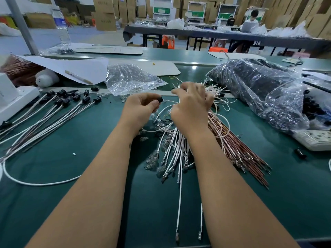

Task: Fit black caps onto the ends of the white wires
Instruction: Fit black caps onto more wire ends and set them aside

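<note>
Nearest us, two long white insulated wires (179, 203) with metal terminals run lengthwise away from us across the dark green bench mat (107, 194), their far ends leading up into our right hand (189, 108). That hand curls over a fanned bundle of white wire ends (176, 85); we judge it is pinching them, though the fingertips are hidden behind the knuckles. Just to its left, almost touching, our left hand (141, 106) grips a small black plastic cap (160, 100) between thumb and fingers, its end towards the right hand. So the cap lies left of the wire ends, near them, and the wires' long axis runs near-to-far; we judge the coming move is a short sideways closing of the two hands.

Further left, finished white wires with black caps fitted (59, 104) lie fanned on the mat. To the right lie a sheaf of reddish-brown wires (241, 147) and a clear plastic bag of black parts (259, 86). Beyond are stacked cardboard boxes (105, 13) and a seated person at a long table (250, 22).
</note>
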